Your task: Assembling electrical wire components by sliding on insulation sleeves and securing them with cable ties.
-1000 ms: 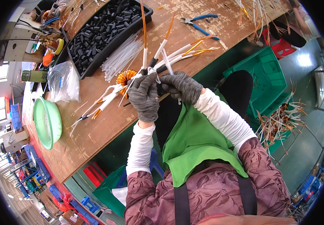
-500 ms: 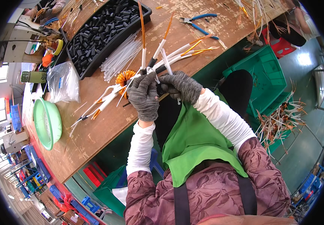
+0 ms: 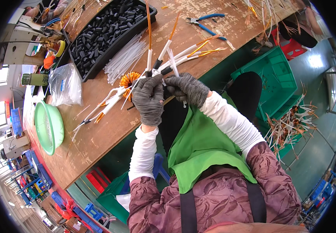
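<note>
Both my hands wear grey knit gloves and meet at the table's near edge. My left hand [image 3: 148, 100] is closed round the base of a wire bundle; its fingertips press near white tie strips. My right hand [image 3: 188, 90] pinches at the same spot, with a white cable tie [image 3: 172, 62] standing up beside its fingers. White-sleeved leads with bare copper-coloured ends [image 3: 210, 51] fan out beyond my hands, some with black sleeves. An orange copper-wound ring coil [image 3: 128, 82] lies against the bundle, left of my left hand. What sits between my fingertips is partly hidden.
Beyond the coil lie loose white cable ties [image 3: 125, 58] and a black tray [image 3: 107, 37] of black sleeves. Blue-handled cutters [image 3: 207, 24] rest at the back. A green basin [image 3: 49, 128] and a plastic bag [image 3: 65, 86] stand left; green crates [image 3: 267, 77] stand right.
Both hands stay at the bundle with only slight shifts. My left hand and forearm have moved a little to the left; the tie strip beside my right fingers leans slightly differently.
</note>
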Motion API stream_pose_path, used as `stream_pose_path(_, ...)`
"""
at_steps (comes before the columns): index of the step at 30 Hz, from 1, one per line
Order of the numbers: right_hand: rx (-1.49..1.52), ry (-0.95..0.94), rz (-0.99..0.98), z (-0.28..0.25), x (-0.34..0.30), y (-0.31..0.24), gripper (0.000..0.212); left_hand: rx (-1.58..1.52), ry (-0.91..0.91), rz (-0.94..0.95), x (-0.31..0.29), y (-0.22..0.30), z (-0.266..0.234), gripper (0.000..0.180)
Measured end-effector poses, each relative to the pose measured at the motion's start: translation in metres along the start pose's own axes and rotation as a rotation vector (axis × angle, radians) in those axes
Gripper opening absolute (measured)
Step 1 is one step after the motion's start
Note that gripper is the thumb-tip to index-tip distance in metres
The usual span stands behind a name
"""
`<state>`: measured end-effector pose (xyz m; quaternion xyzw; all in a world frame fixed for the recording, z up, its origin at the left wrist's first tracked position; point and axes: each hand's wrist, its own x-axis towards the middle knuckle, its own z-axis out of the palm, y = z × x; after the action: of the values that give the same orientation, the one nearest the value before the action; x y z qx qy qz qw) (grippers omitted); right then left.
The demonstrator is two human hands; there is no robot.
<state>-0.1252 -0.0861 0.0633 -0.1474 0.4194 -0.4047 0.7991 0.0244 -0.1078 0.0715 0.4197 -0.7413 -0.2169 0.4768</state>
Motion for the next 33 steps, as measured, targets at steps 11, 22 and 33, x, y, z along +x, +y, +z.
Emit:
stream_pose_path(11, 0.154, -0.151, -0.002, -0.010, 0.007, 0.007, 0.021, 0.250, -0.036, 0.275, -0.004, 0.001, -0.001, 0.024)
stream_pose_path(22, -0.419, 0.038, -0.342, -0.006, 0.003, 0.022, 0.023, 0.180, -0.110, 0.276, -0.004, -0.013, -0.012, 0.029)
stream_pose_path(33, -0.606, -0.153, -0.473, 0.006, -0.014, 0.018, 0.018, 0.452, -0.135, 0.409, 0.007, -0.025, -0.005, 0.022)
